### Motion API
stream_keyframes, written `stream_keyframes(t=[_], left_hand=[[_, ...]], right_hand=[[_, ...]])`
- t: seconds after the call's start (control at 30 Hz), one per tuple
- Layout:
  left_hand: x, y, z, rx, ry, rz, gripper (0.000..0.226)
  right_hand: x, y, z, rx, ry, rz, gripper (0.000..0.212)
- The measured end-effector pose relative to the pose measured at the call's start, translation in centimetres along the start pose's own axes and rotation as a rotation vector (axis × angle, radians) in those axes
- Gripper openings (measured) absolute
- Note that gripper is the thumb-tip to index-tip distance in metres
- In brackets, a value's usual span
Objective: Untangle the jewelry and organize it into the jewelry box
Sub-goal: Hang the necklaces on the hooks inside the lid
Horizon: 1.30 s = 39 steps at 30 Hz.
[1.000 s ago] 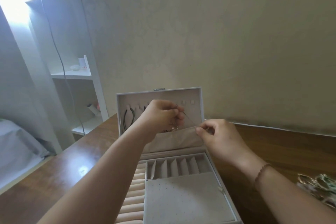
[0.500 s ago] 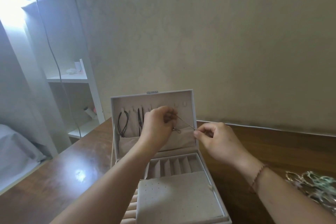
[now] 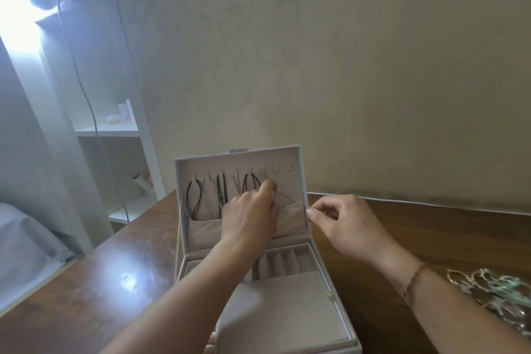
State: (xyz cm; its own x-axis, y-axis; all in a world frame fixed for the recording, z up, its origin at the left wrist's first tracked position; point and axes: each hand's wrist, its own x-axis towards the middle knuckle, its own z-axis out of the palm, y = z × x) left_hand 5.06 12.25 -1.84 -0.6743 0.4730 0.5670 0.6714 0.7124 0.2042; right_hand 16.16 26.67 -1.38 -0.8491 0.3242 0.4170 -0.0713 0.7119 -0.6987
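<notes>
We stretch a thin chain (image 3: 290, 199) taut between both hands so it hangs free of knots; our left hand (image 3: 253, 210) pinches one end up by a hook in the lid of the open jewelry box (image 3: 298, 175), likely to loop it there beside the black cords (image 3: 194, 198) already hung; our right hand (image 3: 342, 224) pinches the other end just off the lid's right edge; more tangled jewelry (image 3: 497, 296) waits on the worktop (image 3: 86, 282) at our right.

No text, label or number can be read anywhere in view
</notes>
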Motion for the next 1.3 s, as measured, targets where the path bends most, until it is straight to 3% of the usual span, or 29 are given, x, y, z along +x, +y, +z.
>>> stream_keyframes(t=[0.17,0.4,0.53,0.63,0.9,1.1,1.3], left_hand=[[-0.1,0.3,0.1,-0.086,-0.109,-0.123,0.040],[-2.1,0.0,-0.4,-0.329,-0.094,-0.181,0.053],[-2.7,0.0,-0.6,-0.152,-0.188,-0.102,0.030],[-2.9,0.1,-0.7,-0.093,-0.153,-0.031,0.024],[-3.9,-0.4,-1.6,-0.069,-0.181,0.077,0.017],[-3.8,-0.9,-2.6,-0.138,-0.229,0.073,0.015],[-3.0,-1.9,-2.8,-0.218,-0.240,0.073,0.016]], right_hand=[[-0.2,-1.0,-1.0,-0.011,0.002,-0.026,0.024],[1.1,-2.8,-2.2,0.013,0.105,0.001,0.031],[3.2,-4.6,-1.7,0.100,0.150,0.023,0.030],[5.5,-5.6,-0.4,0.106,0.162,0.028,0.023],[7.4,-5.8,3.2,-0.082,-0.122,-0.026,0.017],[6.7,-5.6,3.0,-0.332,-0.358,-0.066,0.036],[5.5,-5.0,2.6,-0.435,-0.331,-0.104,0.053]])
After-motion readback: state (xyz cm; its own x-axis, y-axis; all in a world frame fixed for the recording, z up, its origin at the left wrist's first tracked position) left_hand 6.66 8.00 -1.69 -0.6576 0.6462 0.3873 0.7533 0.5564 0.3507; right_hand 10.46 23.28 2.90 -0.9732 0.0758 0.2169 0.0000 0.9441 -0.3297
